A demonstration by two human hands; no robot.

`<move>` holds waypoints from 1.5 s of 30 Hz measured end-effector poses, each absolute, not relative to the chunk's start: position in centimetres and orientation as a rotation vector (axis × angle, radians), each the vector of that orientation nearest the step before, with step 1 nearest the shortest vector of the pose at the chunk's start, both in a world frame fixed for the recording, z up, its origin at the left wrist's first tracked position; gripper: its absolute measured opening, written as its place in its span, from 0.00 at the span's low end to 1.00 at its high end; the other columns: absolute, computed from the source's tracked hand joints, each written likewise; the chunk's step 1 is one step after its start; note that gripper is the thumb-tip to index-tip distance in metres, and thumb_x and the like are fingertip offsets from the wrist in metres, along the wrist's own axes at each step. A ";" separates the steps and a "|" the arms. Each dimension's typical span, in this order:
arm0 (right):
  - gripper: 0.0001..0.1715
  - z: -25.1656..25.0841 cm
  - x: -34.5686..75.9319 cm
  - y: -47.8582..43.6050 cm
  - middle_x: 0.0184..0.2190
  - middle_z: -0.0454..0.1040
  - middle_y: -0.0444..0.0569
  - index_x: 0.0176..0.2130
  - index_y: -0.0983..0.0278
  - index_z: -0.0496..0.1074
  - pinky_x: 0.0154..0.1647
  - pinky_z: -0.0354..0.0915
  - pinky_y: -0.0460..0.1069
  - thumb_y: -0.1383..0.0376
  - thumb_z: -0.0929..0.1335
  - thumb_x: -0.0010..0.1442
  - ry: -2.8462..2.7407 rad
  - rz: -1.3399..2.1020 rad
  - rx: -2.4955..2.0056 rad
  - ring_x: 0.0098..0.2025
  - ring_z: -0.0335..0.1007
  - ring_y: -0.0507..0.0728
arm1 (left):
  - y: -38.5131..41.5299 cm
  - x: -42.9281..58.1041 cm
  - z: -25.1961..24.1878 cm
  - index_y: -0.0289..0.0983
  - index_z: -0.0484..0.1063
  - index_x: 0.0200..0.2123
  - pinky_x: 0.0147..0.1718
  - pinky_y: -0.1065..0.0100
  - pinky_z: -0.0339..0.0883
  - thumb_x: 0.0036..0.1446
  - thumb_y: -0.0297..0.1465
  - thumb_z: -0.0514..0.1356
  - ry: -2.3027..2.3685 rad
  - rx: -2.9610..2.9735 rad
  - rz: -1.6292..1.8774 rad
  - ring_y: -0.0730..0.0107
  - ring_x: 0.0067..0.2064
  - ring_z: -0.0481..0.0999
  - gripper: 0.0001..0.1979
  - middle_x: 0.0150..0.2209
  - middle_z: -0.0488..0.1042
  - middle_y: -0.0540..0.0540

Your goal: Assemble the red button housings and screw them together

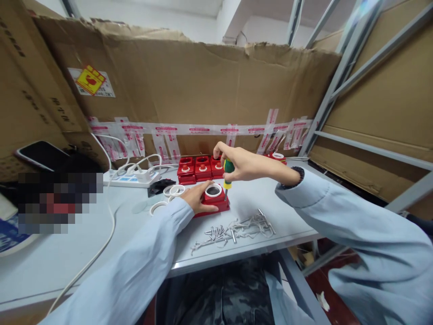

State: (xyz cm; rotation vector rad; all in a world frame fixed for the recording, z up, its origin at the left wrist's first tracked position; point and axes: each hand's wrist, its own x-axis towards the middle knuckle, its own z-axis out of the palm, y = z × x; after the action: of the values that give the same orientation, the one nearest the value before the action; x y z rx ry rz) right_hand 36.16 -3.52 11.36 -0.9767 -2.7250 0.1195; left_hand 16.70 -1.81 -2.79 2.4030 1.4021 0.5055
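Screwdriver (pixel 228 174) (glossy green-yellow handle) stands upright on square red housing (pixel 216 201).

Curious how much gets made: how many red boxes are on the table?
5. Three red boxes in a back row, one under the left hand and screwdriver, one beyond the right hand; more may be hidden.

Pale table (pixel 50 257) with red housings (pixel 202 168), white rings (pixel 171 191), loose screws (pixel 233 230), power strip (pixel 130 180).
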 end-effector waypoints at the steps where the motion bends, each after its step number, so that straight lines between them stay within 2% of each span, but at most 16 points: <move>1: 0.25 11.4 36.1 -3.5 0.37 0.67 0.48 0.44 0.63 0.56 0.30 0.55 0.46 0.70 0.67 0.47 -2.741 0.139 -0.950 0.32 0.61 0.52 | -1.8 16.7 -2.8 0.41 0.56 0.56 0.47 0.58 0.63 0.40 0.48 0.64 1.404 2.401 0.497 0.51 0.51 0.70 0.40 0.53 0.68 0.40; 3: 0.21 11.4 36.0 -3.6 0.36 0.68 0.49 0.41 0.64 0.58 0.30 0.55 0.46 0.67 0.69 0.47 -2.737 0.086 -0.974 0.33 0.61 0.53 | -1.8 16.7 -2.9 0.41 0.55 0.56 0.47 0.57 0.62 0.40 0.48 0.64 1.412 2.399 0.505 0.50 0.52 0.69 0.41 0.54 0.68 0.40; 5: 0.14 11.2 35.9 -3.6 0.32 0.68 0.48 0.38 0.64 0.60 0.30 0.54 0.47 0.64 0.66 0.52 -2.670 -0.002 -1.057 0.32 0.60 0.53 | -1.8 16.7 -2.9 0.41 0.56 0.56 0.47 0.57 0.62 0.40 0.48 0.64 1.410 2.409 0.534 0.49 0.52 0.69 0.41 0.54 0.67 0.39; 7: 0.08 11.1 35.9 -3.6 0.30 0.68 0.47 0.37 0.65 0.60 0.31 0.53 0.47 0.66 0.64 0.54 -2.615 -0.001 -1.065 0.31 0.59 0.52 | -1.8 16.7 -2.9 0.41 0.56 0.56 0.47 0.57 0.63 0.40 0.47 0.64 1.408 2.414 0.550 0.50 0.52 0.69 0.40 0.53 0.68 0.40; 11: 0.16 11.1 36.1 -3.5 0.32 0.68 0.45 0.37 0.64 0.60 0.30 0.54 0.45 0.72 0.65 0.47 -2.657 0.178 -0.895 0.30 0.59 0.50 | -1.9 16.8 -2.8 0.40 0.56 0.56 0.47 0.58 0.63 0.41 0.48 0.64 1.414 2.412 0.510 0.50 0.52 0.70 0.40 0.54 0.67 0.40; 15: 0.08 10.8 36.4 -3.2 0.31 0.68 0.44 0.34 0.64 0.61 0.31 0.55 0.46 0.71 0.63 0.50 -2.549 0.159 -0.851 0.30 0.60 0.50 | -2.0 16.7 -2.8 0.40 0.55 0.56 0.47 0.58 0.63 0.41 0.47 0.64 1.412 2.409 0.523 0.50 0.52 0.69 0.41 0.55 0.67 0.39; 19: 0.16 10.1 36.5 -3.0 0.37 0.69 0.47 0.38 0.64 0.60 0.33 0.57 0.46 0.74 0.63 0.46 -2.521 0.235 -0.783 0.34 0.62 0.51 | -2.0 16.7 -2.8 0.40 0.55 0.56 0.47 0.57 0.63 0.41 0.46 0.64 1.405 2.398 0.533 0.50 0.51 0.70 0.40 0.53 0.68 0.39; 23: 0.11 9.8 36.7 -3.0 0.30 0.68 0.45 0.37 0.64 0.60 0.31 0.55 0.47 0.69 0.63 0.50 -2.470 0.154 -0.916 0.30 0.60 0.51 | -2.0 16.6 -2.9 0.40 0.57 0.55 0.47 0.58 0.63 0.40 0.46 0.65 1.370 2.411 0.590 0.52 0.50 0.71 0.39 0.52 0.69 0.40; 28: 0.25 9.9 37.0 -3.2 0.33 0.66 0.44 0.42 0.63 0.56 0.28 0.55 0.46 0.69 0.68 0.43 -2.505 0.318 -0.890 0.29 0.59 0.50 | -1.9 16.4 -3.1 0.41 0.57 0.55 0.46 0.59 0.64 0.41 0.46 0.64 1.342 2.420 0.590 0.53 0.50 0.71 0.38 0.52 0.69 0.41; 31: 0.20 9.9 37.1 -3.3 0.27 0.64 0.41 0.39 0.62 0.58 0.27 0.54 0.46 0.65 0.68 0.46 -2.528 0.338 -0.861 0.27 0.58 0.49 | -1.8 16.4 -3.2 0.41 0.56 0.55 0.47 0.58 0.64 0.41 0.47 0.64 1.345 2.431 0.586 0.52 0.50 0.71 0.39 0.52 0.69 0.40; 34: 0.13 9.7 37.0 -3.3 0.28 0.65 0.41 0.36 0.63 0.59 0.29 0.54 0.46 0.66 0.65 0.49 -2.444 0.260 -0.876 0.27 0.57 0.49 | -1.9 16.4 -3.2 0.41 0.56 0.55 0.47 0.59 0.63 0.41 0.47 0.64 1.369 2.436 0.600 0.52 0.51 0.70 0.39 0.53 0.68 0.40; 38: 0.21 9.5 36.8 -3.4 0.33 0.67 0.44 0.40 0.63 0.58 0.32 0.57 0.46 0.70 0.66 0.43 -2.436 0.383 -0.847 0.32 0.60 0.50 | -2.0 16.5 -3.0 0.40 0.56 0.55 0.45 0.58 0.64 0.41 0.47 0.64 1.387 2.424 0.558 0.51 0.50 0.71 0.39 0.52 0.69 0.40; 42: 0.16 9.5 36.8 -3.7 0.30 0.66 0.43 0.37 0.63 0.58 0.31 0.57 0.48 0.66 0.66 0.46 -2.379 0.304 -0.929 0.30 0.60 0.51 | -2.0 16.6 -2.9 0.39 0.57 0.55 0.47 0.57 0.63 0.41 0.47 0.64 1.380 2.415 0.557 0.51 0.50 0.71 0.40 0.53 0.68 0.39; 45: 0.21 9.4 36.9 -3.7 0.31 0.66 0.43 0.39 0.63 0.56 0.31 0.58 0.47 0.70 0.66 0.44 -2.340 0.400 -0.920 0.30 0.61 0.50 | -1.9 16.5 -2.9 0.40 0.57 0.55 0.48 0.57 0.63 0.41 0.46 0.65 1.354 2.414 0.592 0.52 0.51 0.70 0.39 0.53 0.68 0.39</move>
State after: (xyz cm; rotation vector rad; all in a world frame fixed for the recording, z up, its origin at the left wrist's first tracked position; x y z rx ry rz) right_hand 36.90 -3.65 9.39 -0.9205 -2.3397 0.3998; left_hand 16.53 -1.95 -2.94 2.4142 1.3535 0.5918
